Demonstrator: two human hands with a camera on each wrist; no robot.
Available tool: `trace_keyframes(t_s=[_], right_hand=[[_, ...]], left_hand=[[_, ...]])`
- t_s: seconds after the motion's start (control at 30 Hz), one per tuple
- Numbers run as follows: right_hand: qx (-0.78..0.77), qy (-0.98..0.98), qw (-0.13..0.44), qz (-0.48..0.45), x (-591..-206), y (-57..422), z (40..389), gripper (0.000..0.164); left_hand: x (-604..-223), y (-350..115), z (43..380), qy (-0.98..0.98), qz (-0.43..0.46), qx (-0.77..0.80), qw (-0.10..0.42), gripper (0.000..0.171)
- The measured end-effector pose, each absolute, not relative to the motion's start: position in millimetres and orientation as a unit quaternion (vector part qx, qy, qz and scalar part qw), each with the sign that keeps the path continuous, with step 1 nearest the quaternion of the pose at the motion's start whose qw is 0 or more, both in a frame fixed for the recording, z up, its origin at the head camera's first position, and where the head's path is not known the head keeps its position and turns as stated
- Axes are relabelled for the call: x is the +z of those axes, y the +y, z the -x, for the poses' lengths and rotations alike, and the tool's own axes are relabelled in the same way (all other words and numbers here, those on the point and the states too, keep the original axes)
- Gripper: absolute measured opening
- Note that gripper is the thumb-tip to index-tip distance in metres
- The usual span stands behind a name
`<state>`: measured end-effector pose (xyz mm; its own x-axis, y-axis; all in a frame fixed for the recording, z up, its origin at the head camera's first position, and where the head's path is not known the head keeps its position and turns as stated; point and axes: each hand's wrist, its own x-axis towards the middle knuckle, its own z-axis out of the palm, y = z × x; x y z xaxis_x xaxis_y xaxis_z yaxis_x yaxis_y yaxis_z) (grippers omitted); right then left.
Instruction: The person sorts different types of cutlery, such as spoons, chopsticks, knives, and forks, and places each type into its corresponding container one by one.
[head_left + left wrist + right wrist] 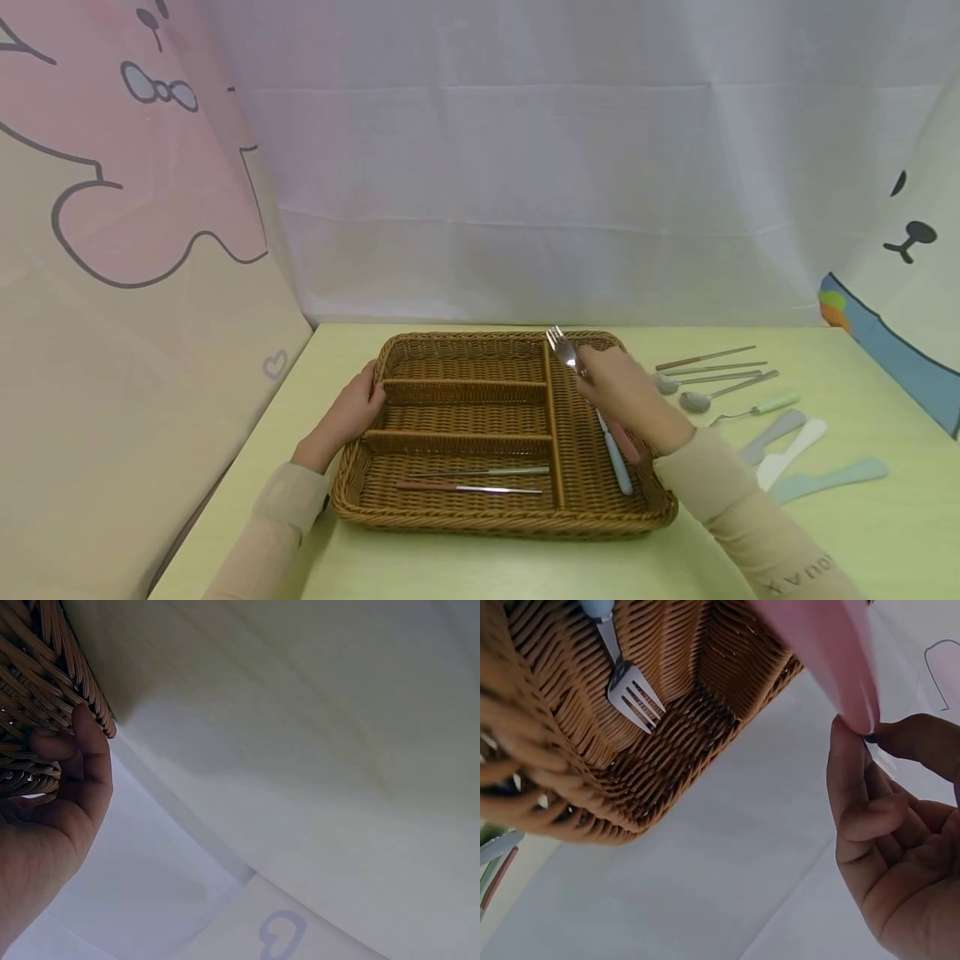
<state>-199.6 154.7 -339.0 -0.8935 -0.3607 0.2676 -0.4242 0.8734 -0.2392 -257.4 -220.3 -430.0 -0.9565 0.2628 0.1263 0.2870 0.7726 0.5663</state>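
My right hand (621, 390) pinches a fork with a pink handle (832, 656) between thumb and fingers, over the right side of a brown wicker basket (480, 525). The held fork's tines (558, 340) point away from me. Below it, a blue-handled fork (617, 460) lies in the long right compartment, its tines showing in the right wrist view. My left hand (354, 408) grips the basket's left rim, fingertips at the weave (45, 697). A green-ended chopstick (519, 472) and a red-ended chopstick (427, 485) lie in the front left compartment.
Right of the basket lie chopsticks (678, 362), two spoons (696, 402), a green-handled fork (776, 404), and grey (776, 432), white (791, 454) and mint (832, 479) knives. Hanging cloth (495, 167) stands behind the table, with printed sheets at both sides.
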Motion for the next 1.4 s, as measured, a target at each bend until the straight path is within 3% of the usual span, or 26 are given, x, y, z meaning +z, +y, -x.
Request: trace_keyframes(t_s=[0.2,0.43,0.67,0.8,0.93,1.13,1.4], right_hand=[[0.138,-0.965,0.104,-0.197,-344.5,151.5,201.6,0.008],[0.163,-0.971,0.045,-0.171,-347.2,147.0,203.9,0.011],[0.177,-0.973,0.005,-0.149,-349.3,142.0,205.0,0.041],[0.176,-0.975,-0.024,-0.134,-349.9,140.2,204.8,0.046],[0.159,-0.978,-0.046,-0.124,-350.8,139.3,205.2,0.043],[0.138,-0.979,-0.087,-0.124,-351.0,139.0,205.1,0.023],[0.138,-0.974,-0.124,-0.130,-353.3,137.1,204.3,0.016]], left_hand=[[-431.5,-220.2,256.8,-0.939,0.152,-0.306,0.021,0.054],[-431.6,-220.1,255.6,-0.939,0.148,-0.308,0.019,0.054],[-431.9,-220.6,254.8,-0.940,0.144,-0.308,0.011,0.055],[-432.0,-220.8,255.1,-0.940,0.145,-0.310,0.010,0.055],[-432.2,-221.0,255.7,-0.939,0.149,-0.310,0.011,0.055],[-431.9,-221.2,256.2,-0.939,0.149,-0.311,0.013,0.055],[-431.4,-221.6,257.1,-0.939,0.149,-0.310,0.013,0.054]])
